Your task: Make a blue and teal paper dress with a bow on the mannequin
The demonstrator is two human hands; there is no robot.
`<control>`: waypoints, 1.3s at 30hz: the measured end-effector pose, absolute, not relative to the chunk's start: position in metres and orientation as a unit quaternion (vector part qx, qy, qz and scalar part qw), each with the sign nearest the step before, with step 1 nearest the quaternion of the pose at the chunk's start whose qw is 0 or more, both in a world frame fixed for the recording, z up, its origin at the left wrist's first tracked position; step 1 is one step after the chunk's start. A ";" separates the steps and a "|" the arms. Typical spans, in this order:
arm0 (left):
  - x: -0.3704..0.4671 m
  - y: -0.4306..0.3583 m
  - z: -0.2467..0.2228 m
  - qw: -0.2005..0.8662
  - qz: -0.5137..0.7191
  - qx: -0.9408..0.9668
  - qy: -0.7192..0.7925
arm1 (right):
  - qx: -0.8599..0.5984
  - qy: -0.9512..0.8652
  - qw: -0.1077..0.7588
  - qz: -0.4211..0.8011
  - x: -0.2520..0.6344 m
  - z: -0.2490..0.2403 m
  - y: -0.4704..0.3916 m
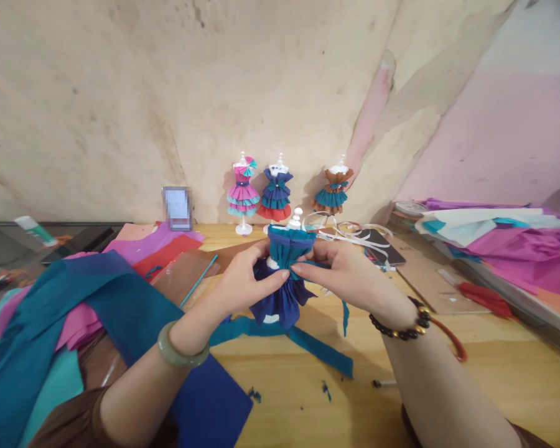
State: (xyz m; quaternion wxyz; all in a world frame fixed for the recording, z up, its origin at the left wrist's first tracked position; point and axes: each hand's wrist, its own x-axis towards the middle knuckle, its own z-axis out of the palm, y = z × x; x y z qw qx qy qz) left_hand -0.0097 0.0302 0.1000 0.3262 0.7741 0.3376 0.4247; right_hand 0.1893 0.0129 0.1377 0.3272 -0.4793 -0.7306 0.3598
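A small white mannequin (297,216) stands upright before me, dressed in a teal pleated paper bodice (289,244) and a dark blue ruffled skirt (280,298). My left hand (248,274) grips its waist from the left, thumb pressed on the front. From the right, my right hand (338,270) pinches the teal paper at the waist, its thumb tip close to the left one. The fingers behind the figure are hidden. A long teal paper strip (322,353) lies on the table beneath the skirt.
Three dressed mini mannequins stand by the wall, including a pink one (242,193) and a brown one (338,186). Coloured paper sheets (121,280) pile up at left, with more paper (508,249) at right. A phone (177,208) leans at the back; white cord (354,230) lies coiled nearby.
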 end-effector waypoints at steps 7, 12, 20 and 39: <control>-0.008 0.029 0.101 0.320 0.426 0.773 0.344 | -0.466 -0.713 0.340 0.398 0.188 0.137 0.013; -0.010 0.029 0.101 0.335 0.421 0.769 0.346 | -0.467 -0.711 0.334 0.406 0.189 0.137 0.013; -0.004 0.025 0.104 0.349 0.436 0.747 0.361 | -0.464 -0.727 0.361 0.355 0.189 0.134 0.015; -0.011 0.026 0.105 0.372 0.402 0.765 0.338 | -0.463 -0.728 0.339 0.374 0.190 0.135 0.015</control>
